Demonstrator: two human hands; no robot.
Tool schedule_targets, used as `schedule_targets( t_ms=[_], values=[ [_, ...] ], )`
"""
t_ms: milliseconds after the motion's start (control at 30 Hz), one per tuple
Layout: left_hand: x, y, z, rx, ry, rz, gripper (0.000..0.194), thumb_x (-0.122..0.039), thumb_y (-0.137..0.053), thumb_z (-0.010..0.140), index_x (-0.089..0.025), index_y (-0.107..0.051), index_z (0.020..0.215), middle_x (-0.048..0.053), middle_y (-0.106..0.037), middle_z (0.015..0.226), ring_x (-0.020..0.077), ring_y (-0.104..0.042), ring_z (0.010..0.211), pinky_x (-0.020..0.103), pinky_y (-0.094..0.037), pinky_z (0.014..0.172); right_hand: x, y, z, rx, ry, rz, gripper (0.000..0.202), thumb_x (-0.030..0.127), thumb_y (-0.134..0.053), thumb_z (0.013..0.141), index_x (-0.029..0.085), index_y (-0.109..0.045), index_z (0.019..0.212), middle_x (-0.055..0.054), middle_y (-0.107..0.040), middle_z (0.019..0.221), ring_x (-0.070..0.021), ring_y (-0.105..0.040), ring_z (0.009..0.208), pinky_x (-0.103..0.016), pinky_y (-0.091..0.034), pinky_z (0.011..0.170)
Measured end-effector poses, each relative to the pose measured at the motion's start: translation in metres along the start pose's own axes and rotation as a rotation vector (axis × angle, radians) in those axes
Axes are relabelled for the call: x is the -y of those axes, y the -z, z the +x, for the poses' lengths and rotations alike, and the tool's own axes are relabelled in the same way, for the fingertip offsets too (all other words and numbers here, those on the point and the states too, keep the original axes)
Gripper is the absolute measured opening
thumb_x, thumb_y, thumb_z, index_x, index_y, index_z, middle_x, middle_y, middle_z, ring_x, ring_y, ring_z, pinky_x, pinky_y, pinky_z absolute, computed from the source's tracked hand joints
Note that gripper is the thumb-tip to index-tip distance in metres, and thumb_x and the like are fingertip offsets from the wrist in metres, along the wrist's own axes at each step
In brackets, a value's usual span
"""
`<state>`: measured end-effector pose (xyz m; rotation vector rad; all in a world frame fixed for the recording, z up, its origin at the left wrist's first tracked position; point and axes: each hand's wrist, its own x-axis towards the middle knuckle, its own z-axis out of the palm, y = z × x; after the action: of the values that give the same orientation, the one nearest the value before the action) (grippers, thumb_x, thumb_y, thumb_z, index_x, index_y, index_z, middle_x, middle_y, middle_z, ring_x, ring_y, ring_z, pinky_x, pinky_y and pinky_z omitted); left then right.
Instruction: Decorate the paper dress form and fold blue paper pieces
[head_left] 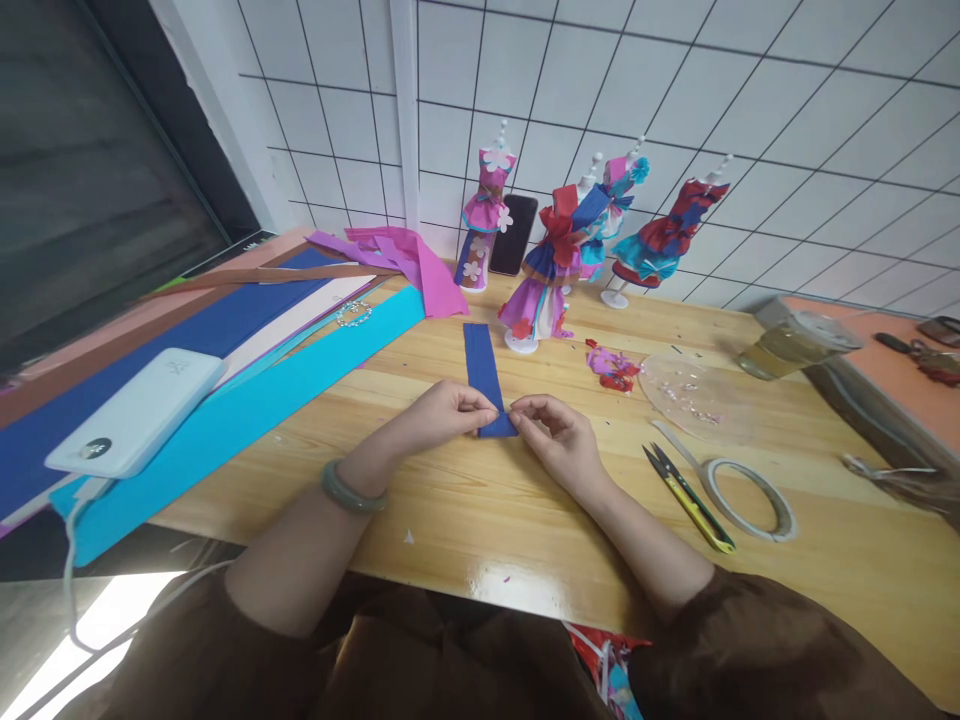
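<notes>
A dark blue strip of crepe paper (482,362) lies on the wooden table in front of me, its near end folded over. My left hand (454,411) pinches the strip's left edge at the fold between thumb and fingers. On the opposite edge, my right hand (553,432) has its thumb and forefinger pressed to the fold. Yellow-handled thread snips (690,500) and a roll of double-sided tape (780,510) with a loose tail lie to the right of my right hand.
Several small mannequins (491,200) in paper dresses stand along the tiled wall, near a phone (514,235). Coloured paper sheets (300,385) and a white power bank (139,410) with a cable lie left. A clear dish (694,395), paper scraps (615,365) and a cup (795,345) sit right.
</notes>
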<state>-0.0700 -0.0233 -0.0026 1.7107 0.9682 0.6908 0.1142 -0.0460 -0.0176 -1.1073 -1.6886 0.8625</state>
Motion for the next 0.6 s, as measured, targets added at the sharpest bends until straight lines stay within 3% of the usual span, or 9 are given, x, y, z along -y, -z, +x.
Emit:
schedule_targets(
  t_ms=[133, 333, 600],
  values=[
    [0.0008, 0.0001, 0.0, 0.004, -0.006, -0.003, 0.027, -0.035, -0.049, 0.073, -0.012, -0.064, 0.076, 0.002, -0.058, 0.06, 0.0104, -0.051, 0.058, 0.021, -0.039, 0.054, -0.0017, 0.0, 0.0009, 0.039, -0.032, 0.038, 0.019, 0.032, -0.056, 0.074, 0.018, -0.059, 0.086, -0.004, -0.06, 0.076, -0.0135, -0.054, 0.068, -0.027, -0.046, 0.066],
    [0.0034, -0.0004, 0.0025, -0.04, -0.007, -0.151, 0.027, -0.029, -0.053, 0.071, -0.013, -0.061, 0.092, 0.004, -0.062, 0.081, 0.0115, -0.055, 0.072, 0.022, -0.042, 0.067, -0.0029, -0.0003, 0.0012, 0.025, -0.035, 0.06, 0.015, 0.029, -0.057, 0.074, 0.019, -0.061, 0.084, -0.003, -0.06, 0.076, -0.0129, -0.054, 0.067, -0.025, -0.045, 0.064],
    [0.0039, 0.0004, 0.0031, -0.065, -0.025, -0.227, 0.022, -0.022, -0.053, 0.071, -0.013, -0.057, 0.09, 0.001, -0.057, 0.071, 0.0082, -0.052, 0.064, 0.019, -0.04, 0.06, -0.0053, 0.0013, 0.0004, 0.066, 0.013, -0.006, 0.016, 0.029, -0.055, 0.075, 0.019, -0.064, 0.084, -0.005, -0.061, 0.08, -0.0148, -0.056, 0.073, -0.028, -0.045, 0.07]
  ],
)
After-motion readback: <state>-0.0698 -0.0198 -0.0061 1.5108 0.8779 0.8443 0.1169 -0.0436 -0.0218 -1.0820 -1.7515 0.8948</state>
